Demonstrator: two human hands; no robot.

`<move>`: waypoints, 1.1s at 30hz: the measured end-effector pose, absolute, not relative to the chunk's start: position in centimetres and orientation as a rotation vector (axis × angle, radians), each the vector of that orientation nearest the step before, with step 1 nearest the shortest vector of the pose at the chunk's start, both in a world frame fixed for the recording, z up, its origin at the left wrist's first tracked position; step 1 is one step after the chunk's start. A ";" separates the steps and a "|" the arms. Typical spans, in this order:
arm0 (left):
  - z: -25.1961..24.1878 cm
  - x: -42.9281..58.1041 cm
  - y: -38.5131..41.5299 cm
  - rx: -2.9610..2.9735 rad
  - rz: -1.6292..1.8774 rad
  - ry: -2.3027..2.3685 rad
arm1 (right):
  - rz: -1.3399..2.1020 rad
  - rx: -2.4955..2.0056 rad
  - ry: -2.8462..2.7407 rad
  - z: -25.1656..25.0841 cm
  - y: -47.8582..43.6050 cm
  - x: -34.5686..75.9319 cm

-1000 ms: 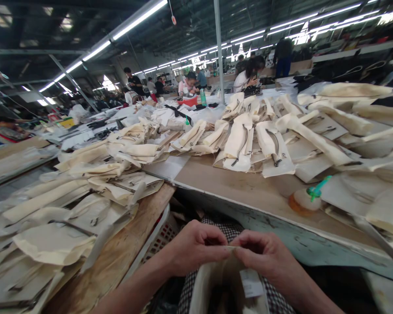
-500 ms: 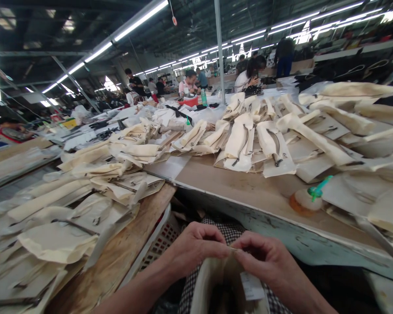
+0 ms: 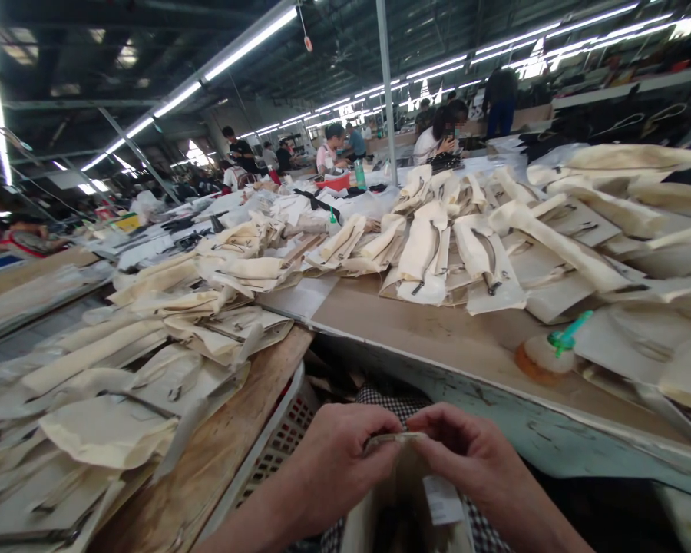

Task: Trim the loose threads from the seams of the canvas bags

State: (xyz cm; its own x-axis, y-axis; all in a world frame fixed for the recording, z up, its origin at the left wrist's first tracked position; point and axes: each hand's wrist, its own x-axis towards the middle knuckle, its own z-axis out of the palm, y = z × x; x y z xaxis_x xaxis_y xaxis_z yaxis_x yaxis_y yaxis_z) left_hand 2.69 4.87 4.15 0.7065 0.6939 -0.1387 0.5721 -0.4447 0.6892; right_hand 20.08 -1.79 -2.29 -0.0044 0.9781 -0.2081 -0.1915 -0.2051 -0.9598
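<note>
My left hand point(image 3: 337, 461) and my right hand point(image 3: 466, 457) meet low in the view, over my lap. Both pinch the top edge of a cream fabric bag point(image 3: 380, 507) that hangs open below them. A small white label point(image 3: 442, 499) is sewn inside the bag near my right hand. Checked cloth point(image 3: 391, 399) shows just behind the fingers.
A long wooden table point(image 3: 438, 338) carries many cream bags with dark zips point(image 3: 431, 253). More of them point(image 3: 120, 369) lie stacked on the left. A bottle with a green nozzle point(image 3: 547, 353) lies at the right. A white slotted basket point(image 3: 276, 445) sits under the table edge. Other people point(image 3: 438, 130) work far behind.
Both hands have sunk slightly in the view while they keep pinching the bag's top edge. The view has shifted a little to the left.
</note>
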 end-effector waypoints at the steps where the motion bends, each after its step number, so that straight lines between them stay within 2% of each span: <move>1: 4.2 2.8 4.8 2.196 0.215 0.958 | 1.430 -1.221 -0.956 -2.3 -1.7 20.1; 12: 4.4 3.0 5.3 2.255 0.086 0.966 | 1.410 -1.260 -1.017 -2.7 -1.4 20.1; 19: 2.8 3.7 4.6 2.453 0.148 1.126 | 1.311 -1.331 -1.139 -2.3 -1.5 19.9; 28: 2.5 3.1 7.1 1.732 0.199 0.983 | 1.383 -1.306 -0.997 -3.1 -1.1 20.2; 33: 2.6 3.0 7.7 1.842 0.192 0.984 | 1.359 -1.321 -1.062 -2.4 -0.6 20.3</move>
State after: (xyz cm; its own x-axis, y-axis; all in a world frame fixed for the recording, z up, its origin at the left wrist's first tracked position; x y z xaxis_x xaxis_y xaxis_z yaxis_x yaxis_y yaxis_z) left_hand 3.03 7.71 2.59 0.6564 0.6985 -0.2850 0.5401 -0.1713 0.8240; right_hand 20.27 -0.61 -2.36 0.0127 0.9811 -0.1929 -0.0500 -0.1920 -0.9801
